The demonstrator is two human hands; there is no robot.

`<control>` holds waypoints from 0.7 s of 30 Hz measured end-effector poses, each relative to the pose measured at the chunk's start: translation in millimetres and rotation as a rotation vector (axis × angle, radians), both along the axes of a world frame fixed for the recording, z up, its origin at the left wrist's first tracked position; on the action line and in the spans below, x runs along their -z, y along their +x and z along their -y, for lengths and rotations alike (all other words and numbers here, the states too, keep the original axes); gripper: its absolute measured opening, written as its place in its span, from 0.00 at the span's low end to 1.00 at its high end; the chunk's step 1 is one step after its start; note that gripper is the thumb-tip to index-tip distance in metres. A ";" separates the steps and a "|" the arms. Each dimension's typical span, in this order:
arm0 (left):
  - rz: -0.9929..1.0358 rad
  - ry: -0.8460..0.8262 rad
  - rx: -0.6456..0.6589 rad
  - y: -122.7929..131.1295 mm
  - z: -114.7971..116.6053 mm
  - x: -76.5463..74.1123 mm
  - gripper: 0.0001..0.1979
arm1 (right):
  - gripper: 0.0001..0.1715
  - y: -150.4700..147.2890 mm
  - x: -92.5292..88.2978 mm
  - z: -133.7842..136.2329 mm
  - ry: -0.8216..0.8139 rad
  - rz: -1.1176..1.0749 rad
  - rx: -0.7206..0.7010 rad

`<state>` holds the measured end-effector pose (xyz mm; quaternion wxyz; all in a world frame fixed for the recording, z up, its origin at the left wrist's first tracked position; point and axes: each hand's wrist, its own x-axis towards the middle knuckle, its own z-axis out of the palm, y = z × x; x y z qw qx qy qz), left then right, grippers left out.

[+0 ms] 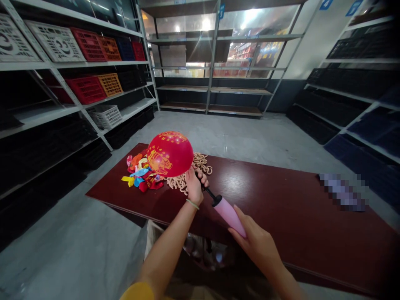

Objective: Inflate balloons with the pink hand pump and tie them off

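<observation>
Inflated red balloon (170, 154) with yellow print is held over left part of table (265, 187). Black end of pink pump (230, 216) is gripped by curled fingers of left hand (195, 185), just beside balloon; balloon neck is hidden. Pink barrel is pinched between thumb and fingers of right hand (258, 237). Flat coloured balloons (139, 171) and beige curved pieces (178, 183) are heaped on table, partly covered by red balloon.
</observation>
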<state>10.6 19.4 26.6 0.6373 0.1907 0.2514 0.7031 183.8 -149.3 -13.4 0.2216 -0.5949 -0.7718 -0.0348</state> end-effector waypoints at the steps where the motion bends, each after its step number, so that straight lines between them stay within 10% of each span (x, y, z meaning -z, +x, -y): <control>1: 0.002 -0.002 -0.011 -2.8 -2.6 0.3 0.13 | 0.35 6.6 1.4 3.9 -0.002 -0.006 -0.011; 8: 0.019 -0.036 -0.050 -12.9 -12.0 3.4 0.11 | 0.34 26.6 5.6 15.6 -0.006 0.057 -0.013; 21: -0.006 -0.086 0.007 9.4 10.7 15.6 0.14 | 0.35 -29.4 -8.0 -30.8 -0.010 0.077 0.068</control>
